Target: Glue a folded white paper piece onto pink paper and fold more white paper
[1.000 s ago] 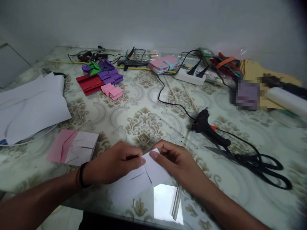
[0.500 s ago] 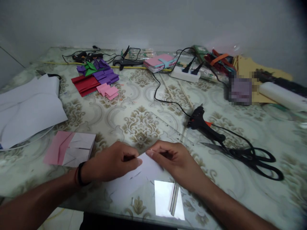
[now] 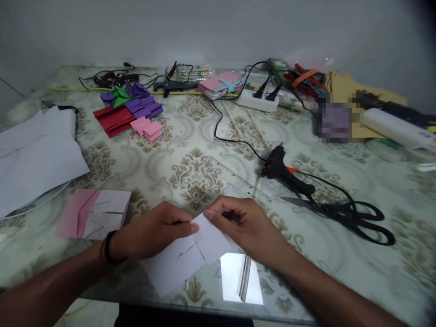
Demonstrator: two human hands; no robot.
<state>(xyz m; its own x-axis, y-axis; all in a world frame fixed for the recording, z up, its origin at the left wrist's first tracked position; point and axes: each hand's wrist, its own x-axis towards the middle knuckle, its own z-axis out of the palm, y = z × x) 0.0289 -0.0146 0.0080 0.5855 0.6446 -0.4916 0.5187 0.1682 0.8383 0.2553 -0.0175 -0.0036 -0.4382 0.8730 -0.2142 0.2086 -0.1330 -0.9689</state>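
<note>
Now both hands are partly curled and pinching. The left hand point(image 3: 153, 230), at ten o'clock from the paper's middle, presses its thumb on the far edge of the white paper point(image 3: 175, 268); the right hand point(image 3: 241, 225), at two o'clock, grips that same edge just beside it, thumb on top and index finger bent behind.

The paper sits between the wrists, its seven o'clock corner close to the near edge of the table point(image 3: 163, 175). Patterned tabletop stretches away at twelve; a ruler point(image 3: 235, 175) lies at one, the glue gun point(image 3: 286, 172) at two, scissors point(image 3: 350, 218) nearer three, and a pink-and-white sheet point(image 3: 95, 214) between nine and ten.

Folded in layers, the paper shows two dark slits—roughly at right angles—and I cannot tell whether its underside touches the tabletop.
</note>
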